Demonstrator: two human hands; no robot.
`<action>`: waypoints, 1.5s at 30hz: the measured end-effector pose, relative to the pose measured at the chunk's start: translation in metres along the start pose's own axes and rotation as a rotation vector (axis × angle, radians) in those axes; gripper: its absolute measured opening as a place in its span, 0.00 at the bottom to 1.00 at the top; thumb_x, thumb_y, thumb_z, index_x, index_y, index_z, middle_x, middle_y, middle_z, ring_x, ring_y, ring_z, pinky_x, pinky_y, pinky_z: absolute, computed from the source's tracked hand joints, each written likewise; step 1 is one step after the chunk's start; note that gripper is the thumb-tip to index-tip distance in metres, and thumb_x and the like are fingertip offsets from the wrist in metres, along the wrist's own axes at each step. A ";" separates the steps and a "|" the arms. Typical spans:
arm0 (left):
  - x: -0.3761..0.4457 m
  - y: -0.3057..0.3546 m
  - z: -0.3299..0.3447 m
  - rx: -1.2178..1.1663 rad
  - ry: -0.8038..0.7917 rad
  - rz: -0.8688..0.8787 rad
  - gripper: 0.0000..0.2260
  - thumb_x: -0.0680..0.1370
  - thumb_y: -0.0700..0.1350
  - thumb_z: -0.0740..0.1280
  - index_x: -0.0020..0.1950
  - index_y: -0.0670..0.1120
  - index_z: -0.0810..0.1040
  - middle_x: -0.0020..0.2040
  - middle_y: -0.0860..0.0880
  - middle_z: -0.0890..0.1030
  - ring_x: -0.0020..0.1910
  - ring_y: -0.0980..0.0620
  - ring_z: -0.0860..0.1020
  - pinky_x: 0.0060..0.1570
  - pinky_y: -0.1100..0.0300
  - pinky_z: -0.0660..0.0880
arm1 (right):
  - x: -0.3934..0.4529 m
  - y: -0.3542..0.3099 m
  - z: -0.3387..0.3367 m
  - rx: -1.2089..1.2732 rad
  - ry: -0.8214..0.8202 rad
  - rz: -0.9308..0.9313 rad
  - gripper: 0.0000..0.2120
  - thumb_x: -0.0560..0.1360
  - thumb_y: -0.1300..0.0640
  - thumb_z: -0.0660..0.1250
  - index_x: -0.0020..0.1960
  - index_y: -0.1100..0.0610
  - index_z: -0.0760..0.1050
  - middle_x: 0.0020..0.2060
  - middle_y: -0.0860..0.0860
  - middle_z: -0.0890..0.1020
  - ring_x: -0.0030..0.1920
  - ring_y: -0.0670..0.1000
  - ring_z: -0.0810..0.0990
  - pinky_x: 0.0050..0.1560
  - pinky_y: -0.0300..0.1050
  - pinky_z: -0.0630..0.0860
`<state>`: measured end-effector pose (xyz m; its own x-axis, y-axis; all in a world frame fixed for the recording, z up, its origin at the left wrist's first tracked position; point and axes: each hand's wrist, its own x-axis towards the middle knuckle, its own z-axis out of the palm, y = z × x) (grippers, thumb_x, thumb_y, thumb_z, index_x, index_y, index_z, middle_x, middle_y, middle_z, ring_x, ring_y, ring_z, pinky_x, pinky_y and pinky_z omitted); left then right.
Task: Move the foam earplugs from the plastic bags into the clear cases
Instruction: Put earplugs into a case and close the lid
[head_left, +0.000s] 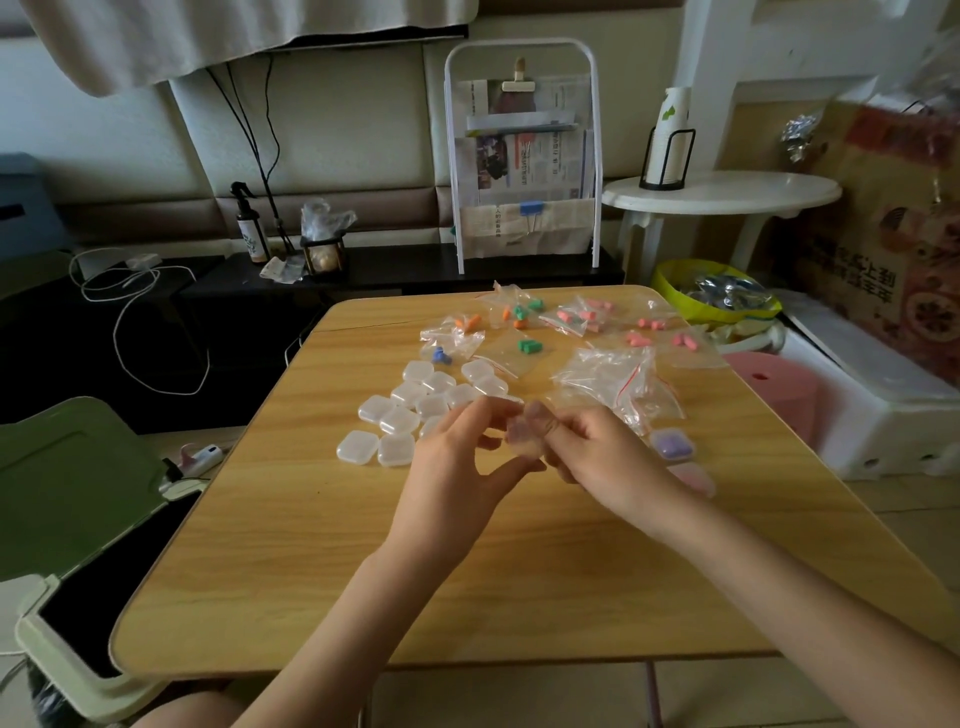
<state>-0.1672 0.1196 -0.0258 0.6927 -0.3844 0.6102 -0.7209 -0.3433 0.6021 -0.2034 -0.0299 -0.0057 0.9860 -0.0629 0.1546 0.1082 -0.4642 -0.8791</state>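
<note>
Your bench (291, 545) carries roughly a dozen empty cases (400, 410) and two filled cases (671, 444) beside your right hand (597, 452). Both it and your left hand (457, 457) pinch one clear case (522, 434) with purple earplugs between them.

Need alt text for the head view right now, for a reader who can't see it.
Left hand and right hand together hold a clear case above a wooden table. Behind lie empty clear cases, bagged colored earplugs and two filled cases at right.

Above the wooden table (363, 545), the left hand (457, 457) and right hand (597, 457) pinch a small clear plastic case (524, 434) holding purple foam between their fingertips, with empty clear cases (415, 410) just beyond the left fingers (480, 415).
</note>
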 end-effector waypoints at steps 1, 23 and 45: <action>0.000 0.000 -0.001 -0.010 0.006 0.000 0.17 0.69 0.46 0.76 0.55 0.48 0.78 0.47 0.63 0.78 0.46 0.61 0.78 0.48 0.68 0.75 | -0.001 -0.001 0.000 0.026 -0.022 -0.012 0.26 0.71 0.35 0.54 0.39 0.55 0.79 0.25 0.50 0.68 0.27 0.48 0.66 0.34 0.44 0.63; 0.002 -0.006 -0.017 -0.299 -0.138 -0.243 0.18 0.64 0.35 0.78 0.52 0.43 0.81 0.45 0.52 0.84 0.47 0.60 0.82 0.48 0.63 0.79 | -0.003 0.008 0.003 0.072 -0.169 -0.007 0.17 0.81 0.49 0.51 0.39 0.54 0.70 0.31 0.45 0.68 0.33 0.41 0.67 0.39 0.31 0.65; 0.002 -0.007 -0.014 -1.229 -0.088 -0.790 0.14 0.70 0.37 0.69 0.55 0.36 0.75 0.46 0.42 0.82 0.44 0.49 0.83 0.48 0.60 0.80 | 0.004 0.013 0.001 -0.705 0.017 -0.558 0.12 0.80 0.43 0.52 0.54 0.52 0.64 0.45 0.49 0.80 0.43 0.53 0.78 0.36 0.46 0.70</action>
<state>-0.1602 0.1335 -0.0215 0.8542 -0.5127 -0.0858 0.3417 0.4293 0.8361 -0.1977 -0.0353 -0.0165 0.8107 0.3232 0.4881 0.4621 -0.8652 -0.1946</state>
